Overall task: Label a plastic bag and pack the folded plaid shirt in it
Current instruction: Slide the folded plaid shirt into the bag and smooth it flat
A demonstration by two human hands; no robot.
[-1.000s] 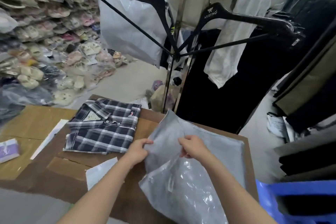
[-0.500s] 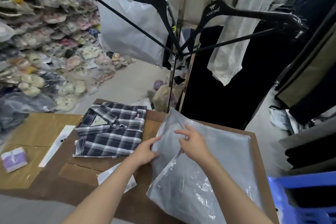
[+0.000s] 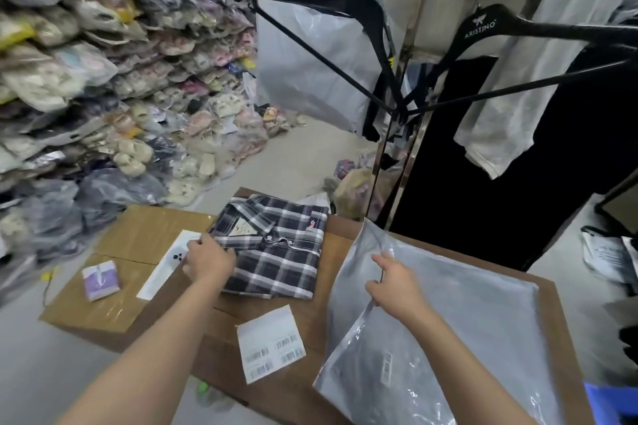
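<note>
Leftward off the plastic bag (image 3: 466, 314) went my left hand (image 3: 209, 260), its grip now closing on the plaid shirt (image 3: 276, 248) on the table (image 3: 214, 321); my right hand (image 3: 397, 286) pinches the bag's mouth, so I reckon packing comes next.

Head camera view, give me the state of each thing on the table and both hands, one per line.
Plaid shirt: folded, flat, unpacked.
Plastic bag: empty, mouth held up.
Barcode label: loose on table.
Left hand: on shirt's edge.
Right hand: pinching the bag's edge.

Folded dark plaid shirt (image 3: 276, 248) lies flat, collar up; grey plastic bag (image 3: 466, 331) lies just right, mouth lifted
</note>
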